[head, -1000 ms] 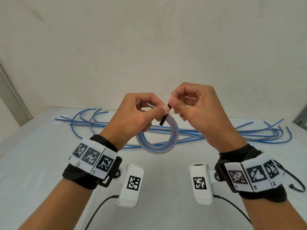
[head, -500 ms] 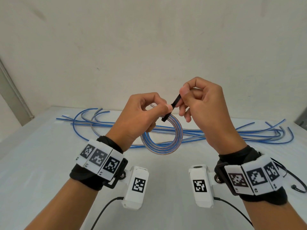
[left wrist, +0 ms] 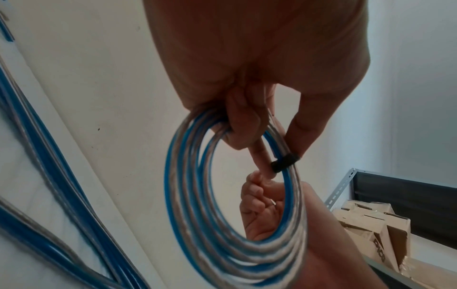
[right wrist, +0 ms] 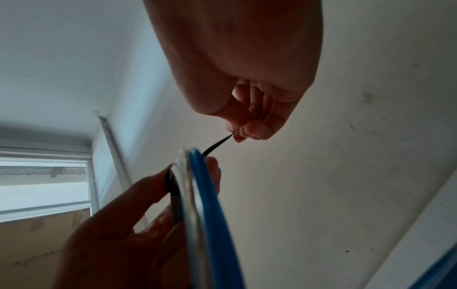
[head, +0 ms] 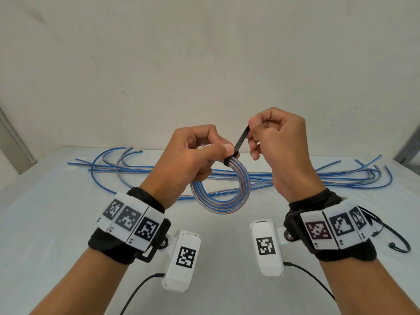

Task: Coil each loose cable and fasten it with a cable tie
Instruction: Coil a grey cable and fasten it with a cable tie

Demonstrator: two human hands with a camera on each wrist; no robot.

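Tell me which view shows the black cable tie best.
The head view: the cable tie shows whole, band round the coiled cable and tail pinched by the right hand. The left wrist view shows only the band round the coil; the right wrist view shows the thin tail.

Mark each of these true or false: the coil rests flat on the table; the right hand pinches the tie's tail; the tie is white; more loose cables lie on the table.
1. The coil rests flat on the table. False: the left hand holds it up.
2. The right hand pinches the tie's tail. True.
3. The cable tie is white. False: it is black.
4. Loose cables lie on the table. True.
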